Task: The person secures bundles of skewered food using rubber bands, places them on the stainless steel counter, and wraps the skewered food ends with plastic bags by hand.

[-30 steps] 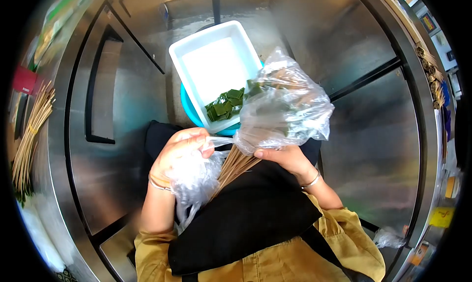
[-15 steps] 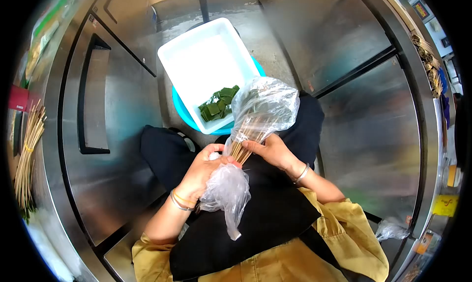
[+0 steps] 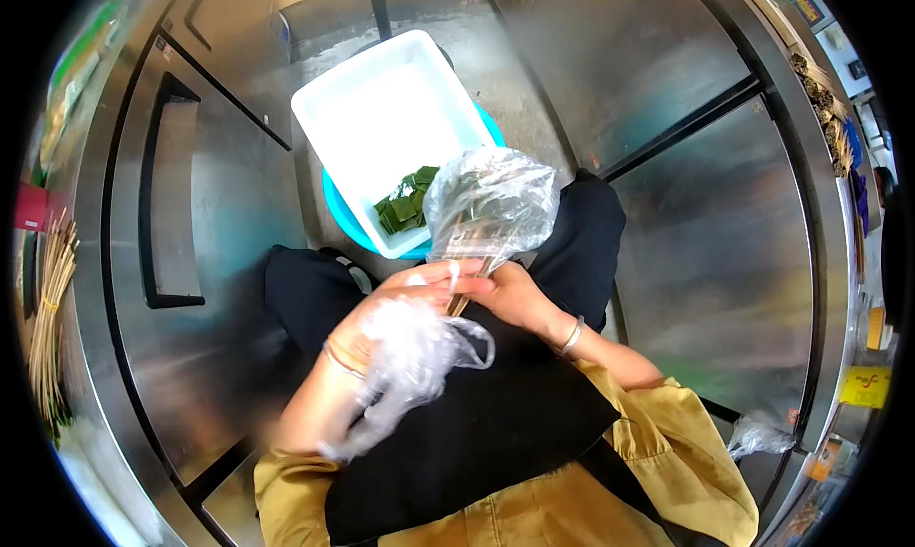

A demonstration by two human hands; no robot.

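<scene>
A clear plastic bag (image 3: 491, 204) covers the upper end of a bundle of thin sticks (image 3: 458, 305), with something green dimly visible inside. My right hand (image 3: 518, 297) is closed round the bundle just below the bag. My left hand (image 3: 405, 297) lies across the bag's neck, fingers pressed against the bundle and touching my right hand. Loose crumpled plastic (image 3: 410, 356) hangs at my left palm and wrist. Beyond the bag, folded green pieces (image 3: 404, 205) lie in the near corner of a white tub (image 3: 319, 104).
The tub sits on a turquoise basin (image 3: 344, 215) between my knees. Steel cabinet doors (image 3: 233, 204) stand on both sides. A banded stick bundle (image 3: 50, 304) is at the far left. Crumpled plastic (image 3: 760, 435) lies at lower right, near a yellow box (image 3: 865, 386).
The bagged bundle has come down and closer to upright, and the bag bunches more tightly round it. My left hand has moved right, from the loose plastic onto the bag's neck.
</scene>
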